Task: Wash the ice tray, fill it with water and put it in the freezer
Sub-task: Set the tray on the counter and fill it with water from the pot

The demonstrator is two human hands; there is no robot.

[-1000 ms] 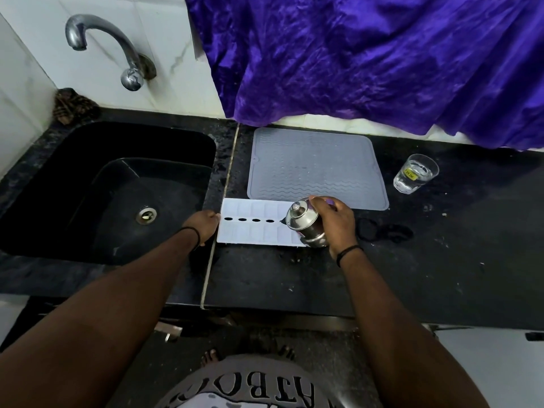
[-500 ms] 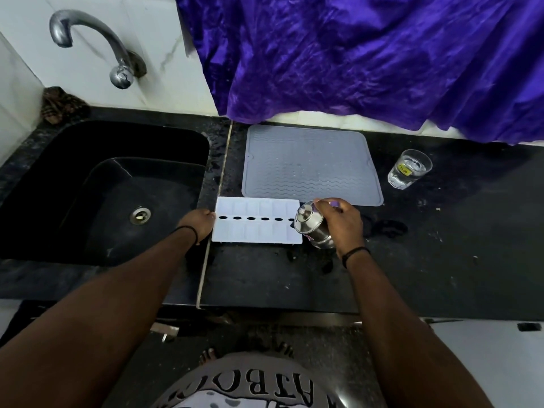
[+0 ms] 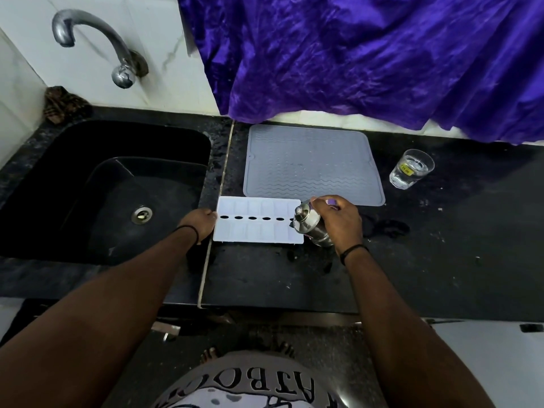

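The filling step is judged to be in hand: the white ice tray (image 3: 259,223) lies flat on the black counter (image 3: 441,260), near its front edge and just right of the seam beside the sink (image 3: 103,187), with its far long edge touching or just overlapping the near edge of the grey drying mat (image 3: 312,166). A small steel bottle (image 3: 310,226) is held tilted over the right end of the tray, its capped top pointed left toward the row of dark oval holes along the tray's middle. No stream of water can be made out, and whether the compartments already hold water cannot be told. The right hand (image 3: 338,222) is closed around the bottle's body, its fingers (image 3: 326,201) curled over the upper side and the thumb hidden. The left hand (image 3: 198,223) is set against the tray's left short edge, fingers bent and only lightly closed, apparently steadying it rather than gripping it; how far they wrap under the edge cannot be told. For the next move, a slow, controlled pour would be called for, carried along the compartments while the tray is kept level and still, so that little is spilled onto the counter. A glass of water (image 3: 411,169) stands well apart toward the right back of the counter.
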